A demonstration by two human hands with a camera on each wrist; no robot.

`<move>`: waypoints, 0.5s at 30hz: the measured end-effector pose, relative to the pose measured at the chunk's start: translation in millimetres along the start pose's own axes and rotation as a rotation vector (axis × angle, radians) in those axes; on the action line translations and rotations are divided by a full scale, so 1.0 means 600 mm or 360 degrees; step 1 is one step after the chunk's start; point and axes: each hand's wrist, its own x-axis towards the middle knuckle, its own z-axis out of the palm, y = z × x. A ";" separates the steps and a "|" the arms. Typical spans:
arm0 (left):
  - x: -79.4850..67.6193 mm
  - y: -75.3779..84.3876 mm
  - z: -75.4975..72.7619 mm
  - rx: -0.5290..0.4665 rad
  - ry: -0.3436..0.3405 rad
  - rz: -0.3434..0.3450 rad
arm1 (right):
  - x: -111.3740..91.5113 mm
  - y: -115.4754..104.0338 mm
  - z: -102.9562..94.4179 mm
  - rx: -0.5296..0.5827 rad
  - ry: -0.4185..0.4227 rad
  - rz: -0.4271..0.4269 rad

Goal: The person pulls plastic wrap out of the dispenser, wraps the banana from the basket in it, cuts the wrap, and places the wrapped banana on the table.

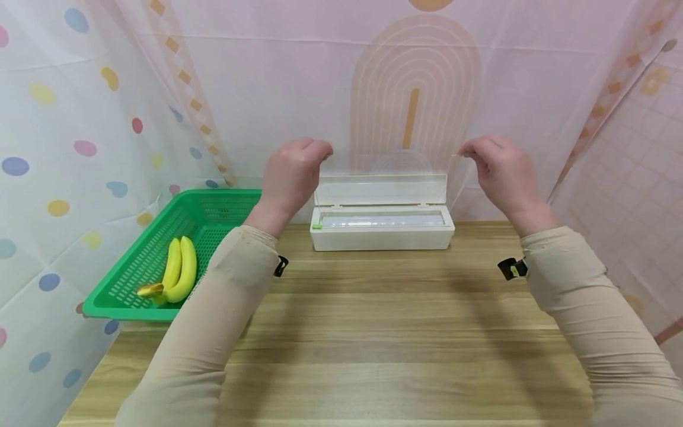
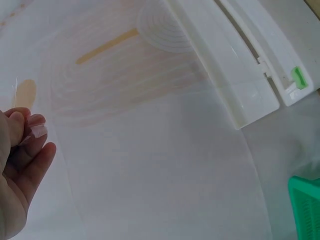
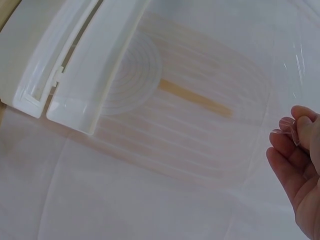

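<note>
Pinching clear plastic film (image 1: 385, 166) at either end, left grip (image 1: 293, 169) and right grip (image 1: 500, 169) span upper centre of frame above the white film dispenser (image 1: 382, 239), its long axis running left-right.

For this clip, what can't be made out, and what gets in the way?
- Green basket: right part hidden by the left sleeve, head view.
- Left hand: cut off by the left edge, left wrist view.
- Right hand: cut off by the right edge, right wrist view.
- Clear film: too transparent to trace fully, all views.
</note>
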 end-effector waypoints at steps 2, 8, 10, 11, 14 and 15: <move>0.002 0.000 -0.003 -0.0019 0.0008 0.0019 | 0.002 -0.001 -0.002 0.0004 0.0014 -0.0005; 0.009 -0.003 -0.011 -0.0067 0.0032 0.0073 | 0.007 -0.003 -0.008 0.0004 0.0036 -0.0019; 0.011 -0.005 -0.013 -0.0082 0.0033 0.0103 | 0.009 -0.003 -0.009 0.0004 0.0046 -0.0032; 0.013 -0.005 -0.013 -0.0093 0.0035 0.0119 | 0.009 -0.003 -0.010 0.0005 0.0053 -0.0039; 0.016 -0.008 -0.015 -0.0122 0.0042 0.0167 | 0.012 -0.003 -0.012 0.0007 0.0080 -0.0054; 0.017 -0.008 -0.016 -0.0127 0.0041 0.0180 | 0.012 -0.003 -0.013 0.0005 0.0083 -0.0062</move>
